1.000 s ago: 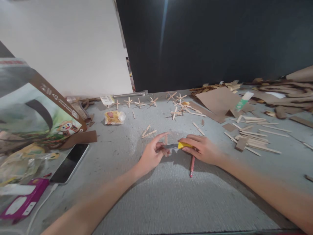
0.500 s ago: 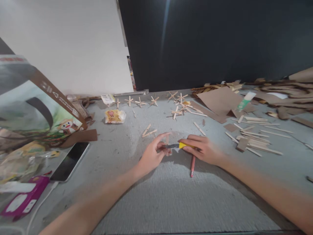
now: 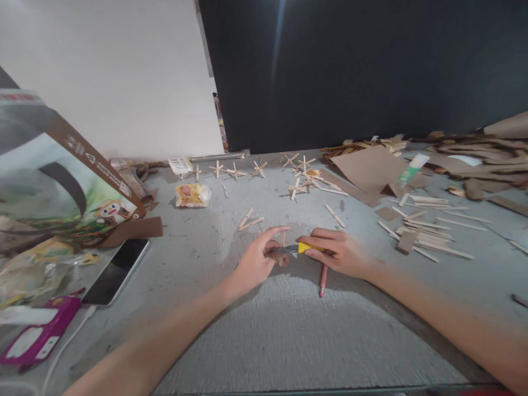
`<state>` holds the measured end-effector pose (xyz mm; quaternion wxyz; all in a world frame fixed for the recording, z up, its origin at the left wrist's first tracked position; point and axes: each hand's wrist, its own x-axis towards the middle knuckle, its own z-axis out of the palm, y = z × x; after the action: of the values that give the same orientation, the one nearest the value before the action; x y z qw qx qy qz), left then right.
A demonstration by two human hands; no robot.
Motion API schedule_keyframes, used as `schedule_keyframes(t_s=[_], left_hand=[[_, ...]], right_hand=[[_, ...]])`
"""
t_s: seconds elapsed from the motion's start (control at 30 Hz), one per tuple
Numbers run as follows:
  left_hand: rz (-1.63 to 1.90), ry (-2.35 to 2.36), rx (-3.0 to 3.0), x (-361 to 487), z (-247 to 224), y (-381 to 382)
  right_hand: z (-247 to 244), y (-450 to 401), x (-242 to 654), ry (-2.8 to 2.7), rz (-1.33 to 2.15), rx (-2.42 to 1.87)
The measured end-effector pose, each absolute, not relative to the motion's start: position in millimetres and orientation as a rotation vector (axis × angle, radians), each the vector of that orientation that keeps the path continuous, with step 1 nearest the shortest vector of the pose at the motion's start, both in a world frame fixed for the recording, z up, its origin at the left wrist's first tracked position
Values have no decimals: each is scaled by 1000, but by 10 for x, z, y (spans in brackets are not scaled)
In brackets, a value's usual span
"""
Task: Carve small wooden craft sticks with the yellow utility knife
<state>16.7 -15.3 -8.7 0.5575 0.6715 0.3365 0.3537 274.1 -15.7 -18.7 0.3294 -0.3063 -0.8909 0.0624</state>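
My right hand [image 3: 340, 253] is closed around the yellow handle of a utility knife [image 3: 307, 247]. Its grey blade points left and reaches the fingertips of my left hand [image 3: 262, 256]. That hand pinches a short wooden craft stick [image 3: 282, 237], which stands up between the fingers, index finger stretched above; the blade is against or very close to it, and the exact contact is hidden. Under my right hand a red pencil [image 3: 323, 280] lies on the table, its eraser end toward me. Beyond my left hand, two craft sticks [image 3: 251, 220] form a V.
Several crossed-stick stars [image 3: 258, 169] stand along the back, beside a small yellow packet [image 3: 192, 196]. Loose craft sticks [image 3: 437, 242], cardboard [image 3: 367, 170] and a glue stick [image 3: 412, 170] lie at right. At left are a phone [image 3: 117, 272], a purple device [image 3: 45, 333] and a printed bag [image 3: 82, 181].
The knife has shifted slightly left with my right hand, its blade closer in at my left fingers. The view has moved a little; other things stay in place.
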Motion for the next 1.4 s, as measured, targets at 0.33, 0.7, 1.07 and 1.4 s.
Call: schedule_keyframes(t_s=[0.33,0.7,1.07,1.4], left_hand=[[853,790,1572,160,-141,-150],[845,789,1486,181,-50,-202],[770,827,1489,178,-47,-205],[785,789,1487,167,-64,-188]], right_hand=[[-204,-118,2811,-2344,219,-794],[-177,-106,2803,-2344,267,-743],[-174,-112,2804,-2377,202,-772],[-166,-118,2775,-2340,238,-748]])
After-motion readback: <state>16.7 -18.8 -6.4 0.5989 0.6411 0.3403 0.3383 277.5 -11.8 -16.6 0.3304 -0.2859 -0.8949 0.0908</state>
